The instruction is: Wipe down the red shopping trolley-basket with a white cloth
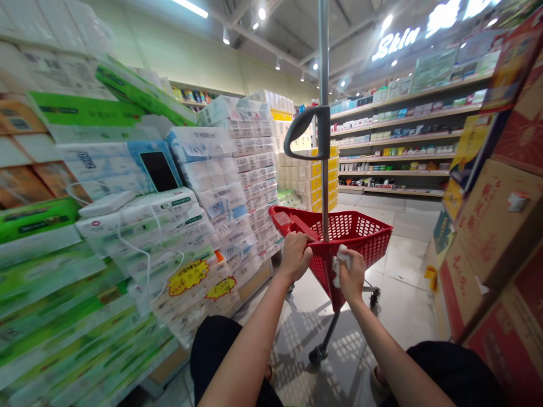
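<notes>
red cart (323, 257), rim in your left grip (296, 257), should get even strokes at its corner from the white wad (344, 258) your right grip (353, 275) holds.

Two bare forearms (252, 333) and plain, near-black, dark-toned legwear (456, 370).

From my end, the only word I can read for certain is "Skin", in glowing white letters on the sign (439, 20) at upper right; the characters after it are lost to glare. I see figures on 2 yellow starburst tags (189, 277) at the left, too blurred for me to give. The upper white pack (206, 148) carries dark printed characters and a handwritten mark, neither clear to me. Red characters on the brown carton (496, 217) at right are also illegible on my feed.
</notes>
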`<action>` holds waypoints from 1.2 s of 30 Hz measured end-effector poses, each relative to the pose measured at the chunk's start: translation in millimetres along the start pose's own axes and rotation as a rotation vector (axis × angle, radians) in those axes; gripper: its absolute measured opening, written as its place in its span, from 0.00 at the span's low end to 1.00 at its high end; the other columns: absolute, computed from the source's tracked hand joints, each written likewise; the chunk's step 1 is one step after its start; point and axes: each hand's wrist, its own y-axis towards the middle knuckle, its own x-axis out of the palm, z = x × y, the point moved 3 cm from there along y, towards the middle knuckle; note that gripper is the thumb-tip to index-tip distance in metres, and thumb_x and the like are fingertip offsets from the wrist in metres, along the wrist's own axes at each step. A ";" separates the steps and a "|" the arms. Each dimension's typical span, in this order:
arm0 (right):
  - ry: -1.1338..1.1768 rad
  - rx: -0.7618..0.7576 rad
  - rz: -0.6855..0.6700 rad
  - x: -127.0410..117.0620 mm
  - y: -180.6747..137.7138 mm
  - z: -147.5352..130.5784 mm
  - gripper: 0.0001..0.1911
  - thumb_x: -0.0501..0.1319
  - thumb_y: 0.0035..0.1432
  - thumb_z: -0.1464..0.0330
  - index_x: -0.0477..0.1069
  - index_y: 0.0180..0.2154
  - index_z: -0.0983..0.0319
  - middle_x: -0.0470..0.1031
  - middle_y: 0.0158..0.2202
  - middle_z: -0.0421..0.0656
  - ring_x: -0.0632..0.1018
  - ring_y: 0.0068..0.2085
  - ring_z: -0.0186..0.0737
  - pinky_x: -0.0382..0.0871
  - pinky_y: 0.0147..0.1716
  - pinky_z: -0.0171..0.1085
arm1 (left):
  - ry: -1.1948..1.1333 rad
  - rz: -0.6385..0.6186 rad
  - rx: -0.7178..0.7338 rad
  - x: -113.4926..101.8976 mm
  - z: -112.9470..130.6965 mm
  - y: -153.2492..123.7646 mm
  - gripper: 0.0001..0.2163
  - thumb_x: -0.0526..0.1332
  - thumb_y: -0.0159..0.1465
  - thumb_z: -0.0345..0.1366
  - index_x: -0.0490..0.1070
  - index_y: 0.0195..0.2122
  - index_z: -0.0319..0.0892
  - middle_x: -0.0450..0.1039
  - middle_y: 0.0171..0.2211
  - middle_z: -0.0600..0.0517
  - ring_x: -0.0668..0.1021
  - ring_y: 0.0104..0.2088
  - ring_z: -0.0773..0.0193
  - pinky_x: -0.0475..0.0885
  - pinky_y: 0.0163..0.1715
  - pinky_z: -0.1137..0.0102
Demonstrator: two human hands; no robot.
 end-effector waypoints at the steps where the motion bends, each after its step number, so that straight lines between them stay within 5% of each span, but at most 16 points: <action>1: 0.008 0.044 0.031 -0.5 1.3 -1.4 0.13 0.56 0.61 0.62 0.67 0.46 0.59 0.71 0.46 0.46 0.71 0.49 0.46 0.65 0.50 0.49 | -0.003 0.002 -0.001 0.6 0.0 -0.1 0.11 0.48 0.63 0.34 0.69 0.40 0.44 0.70 0.38 0.49 0.69 0.44 0.57 0.63 0.51 0.60; 4: 0.113 -0.003 -0.005 12.0 -0.5 -35.3 0.20 0.59 0.60 0.61 0.63 0.53 0.58 0.70 0.50 0.47 0.72 0.50 0.45 0.67 0.50 0.47 | -0.005 0.008 0.009 3.2 0.1 -0.5 0.10 0.49 0.64 0.34 0.69 0.39 0.44 0.69 0.38 0.49 0.69 0.44 0.57 0.63 0.51 0.60; 8: 0.238 -0.239 -0.124 30.1 -8.5 -80.2 0.11 0.59 0.61 0.65 0.68 0.47 0.56 0.71 0.48 0.46 0.73 0.51 0.44 0.68 0.52 0.47 | -0.015 0.008 0.018 3.5 -1.6 -1.3 0.11 0.48 0.65 0.35 0.69 0.39 0.44 0.69 0.39 0.49 0.69 0.44 0.57 0.63 0.52 0.60; 11: 0.208 -0.266 -0.115 25.1 -7.4 -66.0 0.08 0.59 0.61 0.67 0.70 0.43 0.57 0.69 0.47 0.46 0.72 0.51 0.44 0.68 0.53 0.48 | -0.021 -0.009 0.018 1.2 -2.3 -1.6 0.12 0.47 0.65 0.35 0.70 0.40 0.44 0.70 0.39 0.49 0.69 0.44 0.57 0.63 0.51 0.60; 16: 0.054 -0.088 0.030 6.1 0.9 -30.0 0.07 0.59 0.61 0.64 0.71 0.41 0.57 0.67 0.45 0.45 0.71 0.49 0.44 0.68 0.50 0.48 | -0.022 -0.003 -0.009 1.2 -0.9 0.1 0.13 0.47 0.65 0.34 0.71 0.40 0.44 0.71 0.39 0.49 0.69 0.44 0.57 0.63 0.51 0.60; 23: 0.219 -0.252 -0.179 30.3 -10.6 -85.3 0.07 0.59 0.62 0.67 0.72 0.42 0.56 0.70 0.45 0.46 0.74 0.47 0.42 0.71 0.47 0.44 | -0.096 0.039 -0.020 -2.8 -1.0 -4.6 0.13 0.47 0.68 0.40 0.65 0.48 0.43 0.69 0.44 0.48 0.69 0.47 0.57 0.64 0.51 0.60; 27: 0.169 -0.259 -0.214 26.1 -8.1 -64.8 0.08 0.58 0.61 0.66 0.71 0.43 0.56 0.69 0.46 0.45 0.73 0.48 0.42 0.70 0.49 0.44 | -0.090 0.045 -0.043 -6.7 -2.4 -7.0 0.12 0.50 0.67 0.40 0.63 0.49 0.43 0.68 0.42 0.49 0.69 0.45 0.58 0.65 0.49 0.62; 31: 0.051 -0.062 -0.031 10.2 0.2 -35.1 0.12 0.56 0.62 0.63 0.68 0.47 0.57 0.69 0.46 0.46 0.71 0.49 0.45 0.67 0.51 0.49 | -0.032 0.045 -0.010 -3.7 2.6 -4.4 0.11 0.56 0.61 0.38 0.66 0.44 0.44 0.69 0.41 0.50 0.69 0.46 0.56 0.63 0.52 0.60; 36: 0.109 -0.195 -0.068 20.8 -6.7 -66.3 0.14 0.57 0.62 0.64 0.68 0.49 0.56 0.69 0.49 0.47 0.72 0.51 0.45 0.68 0.52 0.48 | -0.037 0.041 -0.002 -0.9 7.3 -4.2 0.14 0.56 0.62 0.40 0.66 0.47 0.43 0.69 0.44 0.48 0.68 0.47 0.54 0.63 0.52 0.58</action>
